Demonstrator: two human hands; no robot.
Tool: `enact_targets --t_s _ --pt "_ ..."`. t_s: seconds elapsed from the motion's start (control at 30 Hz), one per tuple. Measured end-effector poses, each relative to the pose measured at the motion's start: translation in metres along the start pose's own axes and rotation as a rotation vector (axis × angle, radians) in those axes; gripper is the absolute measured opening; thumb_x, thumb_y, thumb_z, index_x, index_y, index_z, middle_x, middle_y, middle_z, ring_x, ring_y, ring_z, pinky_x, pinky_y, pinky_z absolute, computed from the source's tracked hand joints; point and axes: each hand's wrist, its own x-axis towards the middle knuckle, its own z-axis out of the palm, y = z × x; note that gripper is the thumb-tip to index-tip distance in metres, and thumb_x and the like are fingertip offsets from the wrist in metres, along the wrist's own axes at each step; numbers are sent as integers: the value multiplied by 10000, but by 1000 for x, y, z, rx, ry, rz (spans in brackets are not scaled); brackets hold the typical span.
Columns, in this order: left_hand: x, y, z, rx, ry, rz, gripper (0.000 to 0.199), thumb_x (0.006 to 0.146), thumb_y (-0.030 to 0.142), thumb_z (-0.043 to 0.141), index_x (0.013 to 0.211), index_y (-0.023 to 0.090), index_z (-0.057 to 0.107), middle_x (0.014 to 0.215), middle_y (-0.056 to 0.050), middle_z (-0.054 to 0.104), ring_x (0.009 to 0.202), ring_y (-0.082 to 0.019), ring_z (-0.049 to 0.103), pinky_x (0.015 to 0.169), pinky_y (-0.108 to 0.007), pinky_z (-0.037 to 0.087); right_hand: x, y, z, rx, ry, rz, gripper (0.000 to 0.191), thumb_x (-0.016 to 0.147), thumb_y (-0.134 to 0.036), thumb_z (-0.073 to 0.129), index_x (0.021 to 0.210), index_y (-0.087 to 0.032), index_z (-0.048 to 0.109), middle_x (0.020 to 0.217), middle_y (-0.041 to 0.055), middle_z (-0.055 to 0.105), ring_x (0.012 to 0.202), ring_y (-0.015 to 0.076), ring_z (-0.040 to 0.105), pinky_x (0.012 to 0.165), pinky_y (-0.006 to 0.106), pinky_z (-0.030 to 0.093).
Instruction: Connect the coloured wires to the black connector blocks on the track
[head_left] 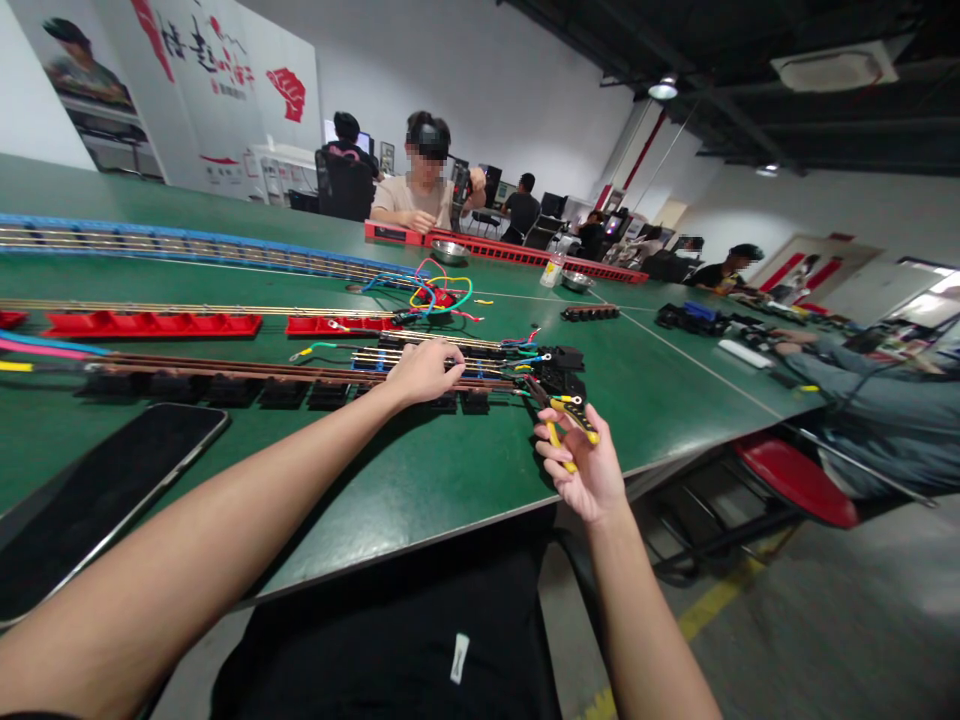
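My left hand (426, 370) rests over the brown conductor rail (247, 366) with its black clips, fingers curled across and thumb on top, gripping it near its right end. My right hand (589, 465) is closed round yellow-and-black pliers (564, 440). The pliers' jaws are at the rail's right end, among short coloured wires with ring terminals; whether they grip a wire I cannot tell. Just behind, a shorter rail piece with blue holders (364, 360) and black end connectors (566, 372) lies alongside. A green wire with a ring terminal (306, 353) sticks out left of my hand.
A large phone (105, 500) lies at the left front. Behind are red holders (154, 325), a long blue rail (187, 245), a loop of coloured wires (442, 290), metal bowls (448, 252) and a bottle (553, 265). Across the table sits a person (420, 190); another sits at right.
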Motion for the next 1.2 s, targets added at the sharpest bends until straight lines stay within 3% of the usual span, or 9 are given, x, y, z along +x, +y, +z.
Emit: enact_targets --t_s 0.4,0.6,0.77,0.93,1.03,1.2 --pt "0 1 -1 24 -12 10 263 867 301 455 970 232 687 1151 -56 680 1085 -262 600 913 -419 439 4 5 -1 -4 41 -32 277 823 -398 641 878 -127 666 748 24 570 468 34 359 313 99 283" --pt "-1 3 -3 36 -14 12 261 873 315 456 974 230 681 1156 -59 673 1089 -262 593 924 -418 432 4 0 -2 75 45 -27 412 869 -522 543 880 -130 669 790 66 596 508 56 404 354 120 340" --pt "-1 3 -2 44 -16 4 266 878 321 451 996 232 672 1168 -57 667 1097 -261 590 917 -410 435 5 -1 1 2 3 24 403 887 -535 501 933 -170 666 717 20 558 454 44 307 334 112 259" --pt "-1 1 -1 41 -15 21 269 883 308 440 1008 227 664 1180 -65 659 1090 -271 593 912 -433 434 11 -1 0 -58 10 49 306 825 -488 616 890 -192 649 709 1 555 449 41 323 340 118 258" --pt "-1 2 -1 48 -10 24 257 882 311 443 997 233 660 1174 -59 663 1094 -268 590 912 -429 431 14 2 -2 -115 44 16 263 779 -428 694 850 -184 628 697 -11 557 441 35 329 338 125 263" --pt "-2 2 -1 47 -2 26 256 885 324 452 1005 230 657 1169 -62 662 1085 -271 594 903 -426 432 14 11 4 -269 95 -116 350 714 -428 771 804 -185 536 702 -33 560 433 7 328 357 102 224"
